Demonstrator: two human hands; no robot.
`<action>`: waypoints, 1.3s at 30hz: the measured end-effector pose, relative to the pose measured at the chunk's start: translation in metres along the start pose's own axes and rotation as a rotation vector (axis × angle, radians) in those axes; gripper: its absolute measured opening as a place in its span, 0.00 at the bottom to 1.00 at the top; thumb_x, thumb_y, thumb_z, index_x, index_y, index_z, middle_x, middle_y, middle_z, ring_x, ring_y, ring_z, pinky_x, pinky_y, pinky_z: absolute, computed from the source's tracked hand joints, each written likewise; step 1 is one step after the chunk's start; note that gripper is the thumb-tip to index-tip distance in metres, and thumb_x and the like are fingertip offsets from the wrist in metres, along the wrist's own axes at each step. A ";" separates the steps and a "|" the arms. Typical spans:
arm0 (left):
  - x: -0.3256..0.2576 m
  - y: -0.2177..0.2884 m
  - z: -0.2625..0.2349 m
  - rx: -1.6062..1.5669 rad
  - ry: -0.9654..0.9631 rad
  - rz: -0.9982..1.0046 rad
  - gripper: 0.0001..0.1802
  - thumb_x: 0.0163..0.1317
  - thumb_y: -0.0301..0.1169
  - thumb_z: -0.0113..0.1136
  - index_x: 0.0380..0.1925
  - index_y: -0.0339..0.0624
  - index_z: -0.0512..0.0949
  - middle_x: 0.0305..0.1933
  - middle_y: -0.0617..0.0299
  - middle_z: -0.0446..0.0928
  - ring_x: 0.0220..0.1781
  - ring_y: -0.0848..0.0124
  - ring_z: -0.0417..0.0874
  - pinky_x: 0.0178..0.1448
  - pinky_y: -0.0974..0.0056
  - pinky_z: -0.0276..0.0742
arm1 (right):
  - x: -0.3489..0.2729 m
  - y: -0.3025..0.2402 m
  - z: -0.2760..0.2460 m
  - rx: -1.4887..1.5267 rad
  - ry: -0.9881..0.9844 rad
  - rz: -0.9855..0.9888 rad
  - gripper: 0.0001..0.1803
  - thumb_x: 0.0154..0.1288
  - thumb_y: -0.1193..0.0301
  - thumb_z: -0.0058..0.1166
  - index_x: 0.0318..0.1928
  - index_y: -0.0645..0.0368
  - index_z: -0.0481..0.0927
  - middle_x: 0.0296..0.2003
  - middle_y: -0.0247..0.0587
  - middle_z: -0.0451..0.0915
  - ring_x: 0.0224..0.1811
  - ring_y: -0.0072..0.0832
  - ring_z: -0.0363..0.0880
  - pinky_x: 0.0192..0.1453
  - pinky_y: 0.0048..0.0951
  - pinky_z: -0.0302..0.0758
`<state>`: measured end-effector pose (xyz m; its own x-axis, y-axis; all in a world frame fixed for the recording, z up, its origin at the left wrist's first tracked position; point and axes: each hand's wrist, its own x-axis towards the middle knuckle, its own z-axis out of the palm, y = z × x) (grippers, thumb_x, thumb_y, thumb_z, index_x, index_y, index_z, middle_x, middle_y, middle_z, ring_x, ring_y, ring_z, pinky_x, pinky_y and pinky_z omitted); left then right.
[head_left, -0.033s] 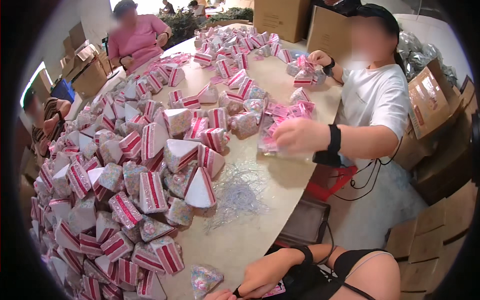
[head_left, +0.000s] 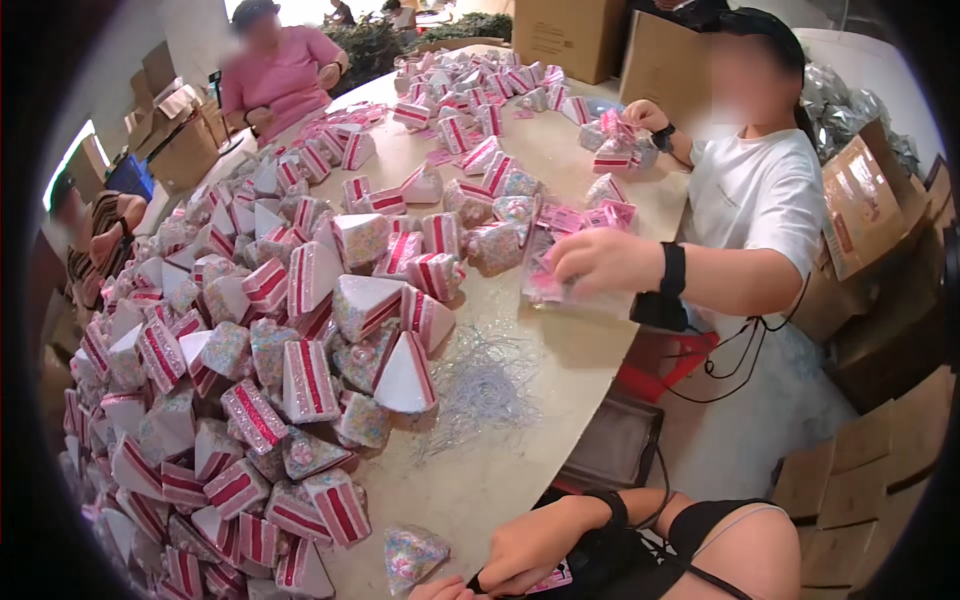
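Your right hand (head_left: 545,550) sits low at the bottom edge, wrist bent and fingers curled shut around a small pink printed tag (head_left: 555,578), a black band on the wrist just behind it. Your left hand (head_left: 440,590) barely enters at the very bottom, and I cannot tell whether it is open or closed; it looks to be just below a clear wedge-shaped packet of pastel beads (head_left: 412,553) lying on the pale table (head_left: 520,470).

To the left of that packet, a great heap of cake-slice boxes (head_left: 300,330), pink-and-white striped and wedge-shaped, covers most of the table and crowds in close beside your hands. Between the heap and the table's edge lies a loose tangle of silvery thread (head_left: 480,385).

Across from you, a co-worker in a white shirt (head_left: 760,200) reaches one hand (head_left: 605,260) onto clear bags with pink cards (head_left: 560,275). Another person in pink (head_left: 285,75) sits at the far end. Brown cartons (head_left: 870,460) stand on the floor at your right.
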<state>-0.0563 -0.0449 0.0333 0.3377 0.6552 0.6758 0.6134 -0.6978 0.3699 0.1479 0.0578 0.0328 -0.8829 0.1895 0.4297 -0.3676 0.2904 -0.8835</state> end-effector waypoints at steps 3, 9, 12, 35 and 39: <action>0.004 -0.001 -0.002 -0.083 -0.062 0.003 0.18 0.56 0.25 0.71 0.44 0.40 0.74 0.41 0.54 0.76 0.38 0.58 0.82 0.37 0.58 0.78 | -0.008 0.008 0.003 -0.033 -0.075 0.084 0.07 0.70 0.72 0.53 0.38 0.62 0.74 0.26 0.43 0.75 0.27 0.39 0.77 0.31 0.37 0.71; -0.011 0.004 0.012 -0.169 0.012 -0.123 0.17 0.57 0.20 0.66 0.44 0.39 0.71 0.38 0.53 0.76 0.34 0.58 0.80 0.32 0.58 0.76 | -0.001 0.008 0.001 -0.072 -0.023 0.054 0.09 0.66 0.72 0.56 0.36 0.60 0.70 0.24 0.40 0.75 0.25 0.43 0.76 0.28 0.38 0.71; -0.008 0.006 0.017 -0.115 0.084 -0.145 0.14 0.59 0.21 0.64 0.43 0.39 0.70 0.36 0.53 0.75 0.32 0.58 0.79 0.31 0.59 0.75 | -0.004 0.009 0.003 -0.096 0.066 0.099 0.11 0.65 0.72 0.58 0.48 0.57 0.75 0.30 0.39 0.78 0.28 0.39 0.79 0.29 0.37 0.73; -0.003 0.005 0.014 -0.767 0.127 -0.539 0.08 0.68 0.27 0.56 0.31 0.42 0.67 0.27 0.63 0.68 0.25 0.72 0.65 0.31 0.67 0.64 | 0.011 -0.002 0.001 -0.919 0.217 -0.329 0.17 0.58 0.72 0.62 0.48 0.63 0.82 0.36 0.35 0.83 0.26 0.20 0.79 0.28 0.19 0.74; -0.022 -0.002 0.018 -0.823 0.015 -0.579 0.06 0.71 0.32 0.53 0.41 0.42 0.72 0.40 0.56 0.76 0.36 0.67 0.75 0.38 0.64 0.69 | 0.012 -0.010 -0.005 -1.082 0.122 -0.330 0.15 0.58 0.73 0.59 0.46 0.63 0.81 0.34 0.33 0.82 0.26 0.18 0.78 0.27 0.17 0.72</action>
<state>-0.0522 -0.0528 0.0069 0.1314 0.9571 0.2584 -0.0058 -0.2599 0.9656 0.1421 0.0615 0.0481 -0.7335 0.0267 0.6791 -0.0790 0.9891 -0.1242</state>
